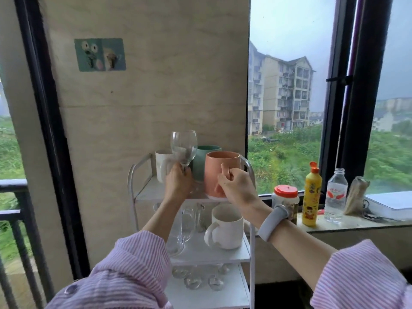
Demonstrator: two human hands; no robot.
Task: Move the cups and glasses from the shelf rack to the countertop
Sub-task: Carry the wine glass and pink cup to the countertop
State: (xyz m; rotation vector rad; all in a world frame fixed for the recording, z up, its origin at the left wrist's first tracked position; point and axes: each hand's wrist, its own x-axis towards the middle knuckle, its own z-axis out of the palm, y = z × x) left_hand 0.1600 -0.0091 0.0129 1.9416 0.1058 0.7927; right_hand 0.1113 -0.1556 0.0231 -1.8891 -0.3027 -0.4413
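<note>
— Grips?
— Left hand [178,182] closed on wine glass [184,148] stem, above top shelf [147,195]. Right hand [236,186] hooked through pink mug [220,172] handle, mug on shelf.

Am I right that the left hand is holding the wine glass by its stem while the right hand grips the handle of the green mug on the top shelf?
Not quite. The head view shows the right hand on the handle of the pink mug, not the green mug behind it. The rest holds: the left hand holds the wine glass by its stem.
</note>
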